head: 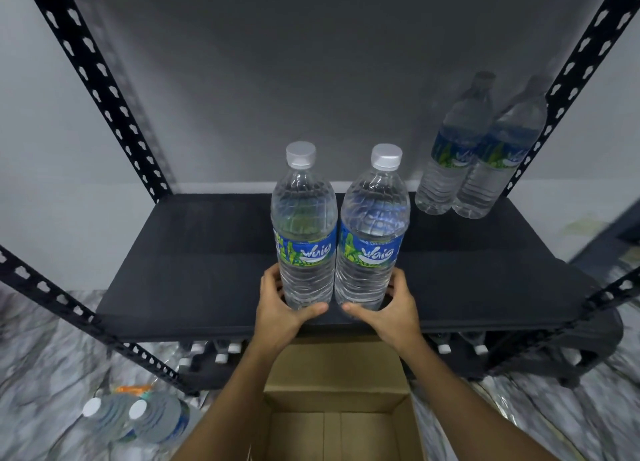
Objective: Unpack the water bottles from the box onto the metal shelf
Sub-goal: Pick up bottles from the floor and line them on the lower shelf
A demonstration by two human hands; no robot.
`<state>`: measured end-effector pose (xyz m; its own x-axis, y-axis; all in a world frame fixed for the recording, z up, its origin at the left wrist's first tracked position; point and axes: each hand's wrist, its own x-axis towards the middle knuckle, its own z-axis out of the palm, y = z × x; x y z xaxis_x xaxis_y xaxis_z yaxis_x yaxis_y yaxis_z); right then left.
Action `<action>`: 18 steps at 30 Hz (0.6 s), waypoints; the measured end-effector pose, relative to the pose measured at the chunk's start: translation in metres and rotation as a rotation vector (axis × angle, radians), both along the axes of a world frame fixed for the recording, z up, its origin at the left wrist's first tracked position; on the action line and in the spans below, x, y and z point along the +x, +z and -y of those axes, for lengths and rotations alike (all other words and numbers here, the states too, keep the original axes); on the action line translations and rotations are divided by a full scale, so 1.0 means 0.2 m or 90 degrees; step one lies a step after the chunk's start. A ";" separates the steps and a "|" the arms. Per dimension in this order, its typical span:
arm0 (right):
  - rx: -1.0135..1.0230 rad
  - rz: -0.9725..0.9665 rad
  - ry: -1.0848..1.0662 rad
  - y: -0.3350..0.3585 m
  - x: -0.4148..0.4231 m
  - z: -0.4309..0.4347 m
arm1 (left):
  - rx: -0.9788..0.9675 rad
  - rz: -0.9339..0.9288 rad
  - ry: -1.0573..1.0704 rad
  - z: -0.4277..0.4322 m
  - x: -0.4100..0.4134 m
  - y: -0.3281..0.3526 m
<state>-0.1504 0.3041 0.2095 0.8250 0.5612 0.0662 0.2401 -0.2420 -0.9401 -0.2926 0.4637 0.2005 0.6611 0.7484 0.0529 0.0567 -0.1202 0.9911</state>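
Upright near the metal shelf's (194, 252) front edge, two water bottles (304, 239) stand gripped low by the left hand (280, 308) and right hand (394, 308); best slid back together, kept vertical, before letting go.

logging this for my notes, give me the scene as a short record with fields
left hand: grips the left bottle near its base
right hand: grips the right bottle near its base
pose: both upright, capped, side by side at the shelf front
back bottles: two upright at the shelf's rear right
box: open, below the shelf front; no bottles in the visible part
floor bottles: two, lower left
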 end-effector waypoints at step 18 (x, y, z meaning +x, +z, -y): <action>0.044 0.070 0.005 -0.03 0.01 0.00 | -0.059 -0.026 -0.101 -0.09 -0.02 0.03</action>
<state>-0.1484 0.3047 0.2042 0.8063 0.5584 0.1949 0.3443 -0.1752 -0.9224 -0.2976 0.4819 0.2061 0.7714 0.6350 -0.0414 0.0850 -0.0383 0.9956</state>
